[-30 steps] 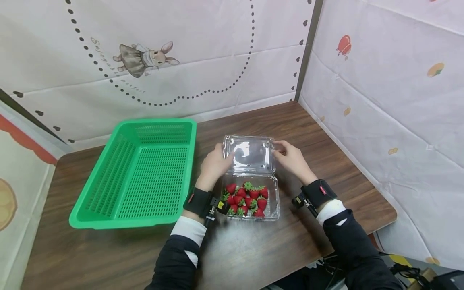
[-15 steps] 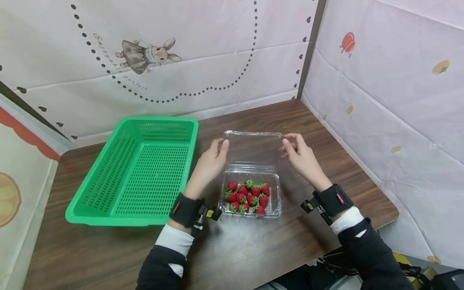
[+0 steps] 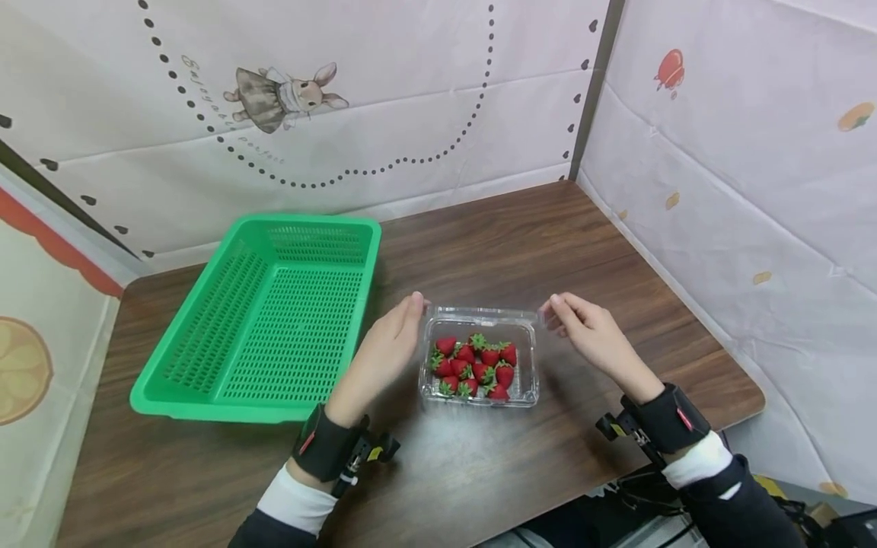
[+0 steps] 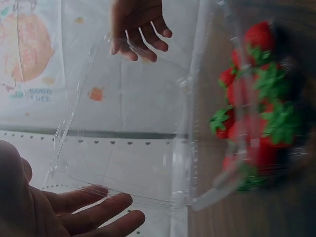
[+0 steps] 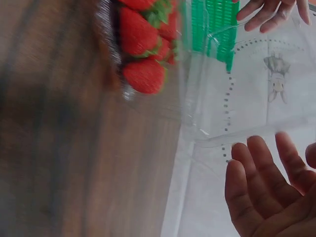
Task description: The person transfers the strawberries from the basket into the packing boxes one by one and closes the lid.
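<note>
The dark brown wood-grain worktop runs out of the head view at its near and left edges. On it, at about 9 o'clock from the centre, lies the green perforated plastic basket, its long axis running from 6 to 12 o'clock.

At about 3 o'clock from the basket and just beside it stands the clear plastic clamshell box, with red strawberries with green tops packed inside. The box's hinged clear lid stands up at the far, 12 o'clock edge. In the head view it shows nearly edge-on and is hard to make out; the wrist views show it as a see-through sheet between the two hands. The box's long axis runs from 6 to 12 o'clock, its open top facing up. The strawberries are blurred in both wrist views.

The left hand reaches in at 9 o'clock of the box, fingers straight and apart, fingertips at the lid's left corner. The right hand stands at 3 o'clock, fingers spread and lightly bent, tips at the right corner. Whether either fingertip truly touches the lid cannot be told. Neither grip clasps anything.
</note>
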